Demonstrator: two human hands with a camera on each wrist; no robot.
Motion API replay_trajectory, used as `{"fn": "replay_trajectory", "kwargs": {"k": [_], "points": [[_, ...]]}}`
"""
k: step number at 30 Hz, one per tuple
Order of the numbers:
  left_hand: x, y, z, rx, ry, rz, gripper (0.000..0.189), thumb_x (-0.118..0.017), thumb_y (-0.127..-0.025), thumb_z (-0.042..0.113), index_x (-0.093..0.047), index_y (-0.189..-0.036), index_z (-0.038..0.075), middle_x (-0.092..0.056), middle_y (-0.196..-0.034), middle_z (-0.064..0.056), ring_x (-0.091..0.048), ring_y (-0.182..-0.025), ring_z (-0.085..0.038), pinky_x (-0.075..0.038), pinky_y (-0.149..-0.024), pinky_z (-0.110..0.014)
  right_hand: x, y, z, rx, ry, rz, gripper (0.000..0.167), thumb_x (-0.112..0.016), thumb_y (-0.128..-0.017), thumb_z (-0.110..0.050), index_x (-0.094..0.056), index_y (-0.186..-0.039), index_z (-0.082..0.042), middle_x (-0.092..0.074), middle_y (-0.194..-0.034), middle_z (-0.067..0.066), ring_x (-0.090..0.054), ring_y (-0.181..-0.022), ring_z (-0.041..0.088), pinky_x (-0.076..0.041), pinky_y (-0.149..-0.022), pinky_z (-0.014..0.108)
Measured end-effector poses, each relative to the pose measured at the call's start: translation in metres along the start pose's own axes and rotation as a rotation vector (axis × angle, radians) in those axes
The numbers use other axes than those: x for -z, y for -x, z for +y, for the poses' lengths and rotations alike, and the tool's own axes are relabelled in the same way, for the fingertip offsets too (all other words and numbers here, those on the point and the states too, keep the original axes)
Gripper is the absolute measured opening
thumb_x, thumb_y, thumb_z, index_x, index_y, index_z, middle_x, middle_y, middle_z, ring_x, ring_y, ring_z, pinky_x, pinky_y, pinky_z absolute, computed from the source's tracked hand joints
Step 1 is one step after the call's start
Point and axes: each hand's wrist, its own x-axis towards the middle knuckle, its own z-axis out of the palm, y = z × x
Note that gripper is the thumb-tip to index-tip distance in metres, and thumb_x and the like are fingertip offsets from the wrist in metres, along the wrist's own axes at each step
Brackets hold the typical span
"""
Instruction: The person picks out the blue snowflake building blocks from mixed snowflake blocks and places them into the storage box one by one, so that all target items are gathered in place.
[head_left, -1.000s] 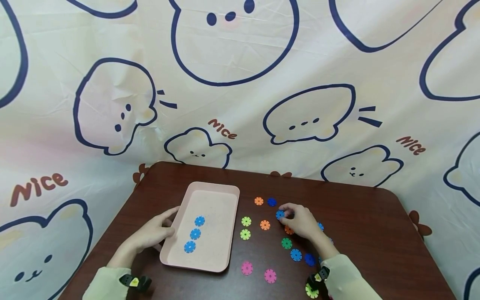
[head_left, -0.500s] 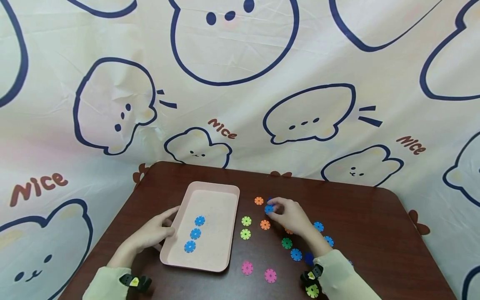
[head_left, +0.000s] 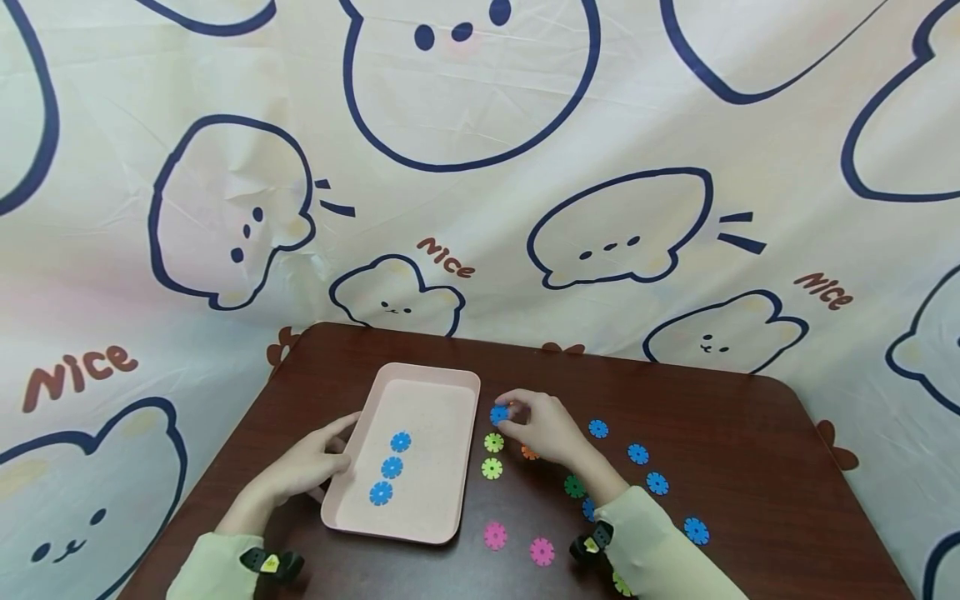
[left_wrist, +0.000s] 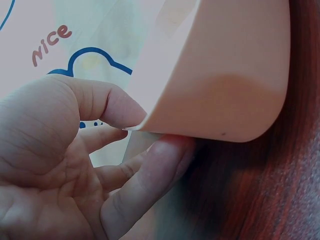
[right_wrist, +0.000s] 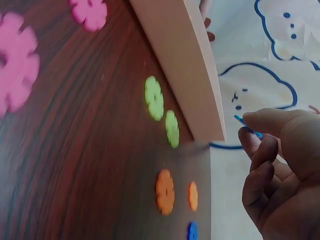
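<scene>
My right hand point(head_left: 542, 429) pinches a blue notched plastic disc point(head_left: 498, 414) between thumb and fingertips, just outside the tray's right rim. In the right wrist view the same blue disc point(right_wrist: 248, 127) is seen nearly edge-on, lifted off the table. A pale pink rectangular tray point(head_left: 438, 417) lies on the table, with several bare areas around a slanting row of three blue discs point(head_left: 392, 467). At its left side my left hand point(head_left: 303, 462) grips the rim. The left wrist view has the thumb at the tray wall point(left_wrist: 225, 100) and fingers underneath its edge.
Two lime discs point(head_left: 492, 468) and two pink discs point(head_left: 495, 536) lie right of the tray on the dark wooden table point(head_left: 750, 467). Blue discs point(head_left: 657, 483) spread farther right. An orange disc point(head_left: 530, 452) and a green disc point(head_left: 574, 486) are partly under the right arm.
My right hand has moved left toward the tray, carrying the blue disc past the orange and dark blue ones. The left hand and tray have stayed in place.
</scene>
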Motion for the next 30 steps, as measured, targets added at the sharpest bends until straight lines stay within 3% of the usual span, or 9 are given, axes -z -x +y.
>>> {"fn": "replay_trajectory", "kwargs": {"k": [5,13,24,30], "points": [[-0.001,0.0,0.0,0.008,-0.006,0.009,0.077,-0.061,-0.091,0.003,-0.03,-0.162,0.006,-0.059,-0.11,-0.022,-0.068,-0.079,-0.028,-0.061,-0.053,-0.048,-0.014,-0.01,-0.012,0.029,-0.038,-0.042,0.033,-0.077,-0.094,-0.023,-0.072,-0.125,-0.014,-0.069,-0.092,-0.008,-0.058,-0.061,0.014,-0.05,-0.055,0.031],[-0.001,0.001,0.001,0.007,-0.002,0.014,0.077,-0.061,-0.091,0.003,-0.031,-0.162,0.007,-0.059,-0.109,-0.021,-0.068,-0.079,-0.028,-0.061,-0.054,-0.048,-0.041,-0.027,-0.03,0.039,-0.068,-0.078,0.032,-0.079,-0.092,-0.022,-0.073,-0.123,-0.015,-0.067,-0.089,-0.009,-0.057,-0.06,0.013,-0.05,-0.053,0.029],[-0.001,0.001,0.002,0.022,0.0,0.018,0.076,-0.062,-0.091,0.004,-0.033,-0.162,0.008,-0.059,-0.109,-0.02,-0.068,-0.078,-0.027,-0.061,-0.054,-0.048,-0.077,-0.05,-0.049,0.018,-0.156,-0.094,0.034,-0.079,-0.091,-0.017,-0.073,-0.123,-0.01,-0.067,-0.091,-0.004,-0.062,-0.062,0.011,-0.055,-0.054,0.027],[0.0,0.001,0.0,0.009,0.008,0.013,0.077,-0.062,-0.091,0.004,-0.033,-0.162,0.008,-0.059,-0.108,-0.02,-0.068,-0.078,-0.027,-0.061,-0.054,-0.048,-0.093,-0.061,-0.06,-0.014,-0.144,-0.099,0.033,-0.077,-0.092,-0.015,-0.073,-0.124,-0.008,-0.064,-0.088,-0.002,-0.062,-0.061,0.012,-0.055,-0.054,0.026]]}}
